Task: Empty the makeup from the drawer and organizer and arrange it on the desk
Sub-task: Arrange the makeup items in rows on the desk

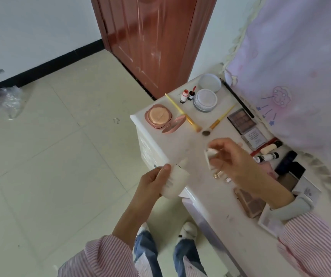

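A translucent plastic cup (175,181) is gripped by the left hand (152,182); a small white cylindrical item (210,153), blurred, is pinched by the right hand (234,162) at 2 o'clock of it.

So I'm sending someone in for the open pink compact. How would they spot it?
On the white desk, look to the far left corner nearest the brown door. The pink compact lies open there, a peach puff inside, unlike the two round white jars.
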